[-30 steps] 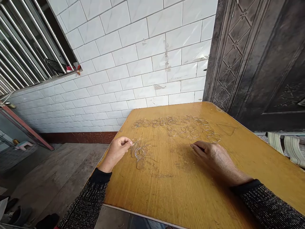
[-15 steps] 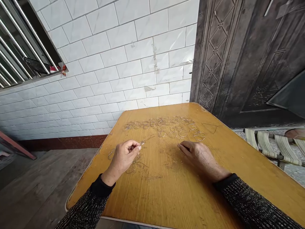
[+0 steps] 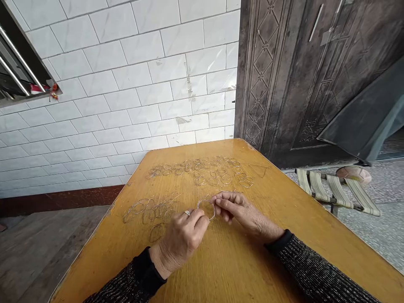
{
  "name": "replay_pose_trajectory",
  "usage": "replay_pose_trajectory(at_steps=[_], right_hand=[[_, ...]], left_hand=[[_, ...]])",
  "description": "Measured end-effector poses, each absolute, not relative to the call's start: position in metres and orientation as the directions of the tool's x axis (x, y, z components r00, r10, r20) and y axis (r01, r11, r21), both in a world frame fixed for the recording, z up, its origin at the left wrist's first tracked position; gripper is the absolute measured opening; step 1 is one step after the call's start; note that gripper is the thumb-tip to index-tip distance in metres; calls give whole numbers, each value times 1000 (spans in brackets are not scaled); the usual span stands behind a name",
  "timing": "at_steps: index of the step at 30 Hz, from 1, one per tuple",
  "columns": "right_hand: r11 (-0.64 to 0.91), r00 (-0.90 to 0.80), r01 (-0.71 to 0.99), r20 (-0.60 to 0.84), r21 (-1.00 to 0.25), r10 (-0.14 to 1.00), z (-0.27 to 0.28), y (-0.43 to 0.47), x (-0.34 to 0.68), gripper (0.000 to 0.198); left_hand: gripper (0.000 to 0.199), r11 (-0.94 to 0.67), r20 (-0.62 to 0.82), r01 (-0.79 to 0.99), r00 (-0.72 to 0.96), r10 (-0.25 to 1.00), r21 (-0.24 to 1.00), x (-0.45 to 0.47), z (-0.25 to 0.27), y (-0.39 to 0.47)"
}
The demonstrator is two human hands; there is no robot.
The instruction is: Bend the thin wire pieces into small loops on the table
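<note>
A thin silvery wire point(image 3: 206, 201) is bent into a round loop between my hands, above the wooden table point(image 3: 252, 261). My left hand point(image 3: 183, 237), which wears a ring, pinches the loop at its lower left. On the loop's right side, my right hand point(image 3: 235, 210) has its thumb and forefinger closed on the wire. Left of my left hand lies a loose tangle of wire pieces point(image 3: 153, 210). Farther back are rows of wire loops point(image 3: 213, 176), many shaped like paired rings. A bent wire point(image 3: 260, 170) lies to their right.
A white tiled wall point(image 3: 145, 105) rises behind the table. At the right are a dark ornate door point(image 3: 280, 84), a grey sheet point(image 3: 362, 118) and a strap-topped stool point(image 3: 336, 191). A barred window point(image 3: 19, 71) is at the upper left.
My hands have come together from apart; the left moved right and my right closed on the wire too. The wire now shows as a round loop. My view has turned to the right.
</note>
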State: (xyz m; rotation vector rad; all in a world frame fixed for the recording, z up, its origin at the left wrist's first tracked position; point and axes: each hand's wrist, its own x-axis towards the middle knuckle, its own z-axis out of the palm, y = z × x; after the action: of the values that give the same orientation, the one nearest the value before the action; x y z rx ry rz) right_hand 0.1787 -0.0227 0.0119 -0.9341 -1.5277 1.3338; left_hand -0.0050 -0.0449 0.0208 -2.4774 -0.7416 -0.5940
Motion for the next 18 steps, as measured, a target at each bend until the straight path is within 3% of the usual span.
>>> replay_pose_trajectory(at_steps=[4,7,9,11,14,16,18], right_hand=[[88,-342,-90,114,-992,933,6,-23,171,33],[50,-304,-125,86,-991,949,0,-20,167,32],[21,-273,-136,58,-990,960,0,-19,168,32],[-8,-261,-138,29,-990,965,1,-19,170,32],[-46,-293,-134,-4,-990,956,2,-20,173,31],[-68,-319,-133,-22,-989,948,1,-19,173,30],[-90,-310,-145,-42,-985,950,-1,-19,172,32]], left_hand=[[20,-676,512,610,770,381,-413,-1,14,-46],[14,-739,555,590,752,356,-325,0,11,-46],[15,-809,626,580,666,406,-92,0,9,-44],[17,-785,657,553,485,577,280,-1,7,-39],[17,-492,406,370,289,867,788,-3,6,-32],[19,-272,188,238,323,928,932,-4,6,-29],[19,-138,74,146,376,924,980,-4,6,-29]])
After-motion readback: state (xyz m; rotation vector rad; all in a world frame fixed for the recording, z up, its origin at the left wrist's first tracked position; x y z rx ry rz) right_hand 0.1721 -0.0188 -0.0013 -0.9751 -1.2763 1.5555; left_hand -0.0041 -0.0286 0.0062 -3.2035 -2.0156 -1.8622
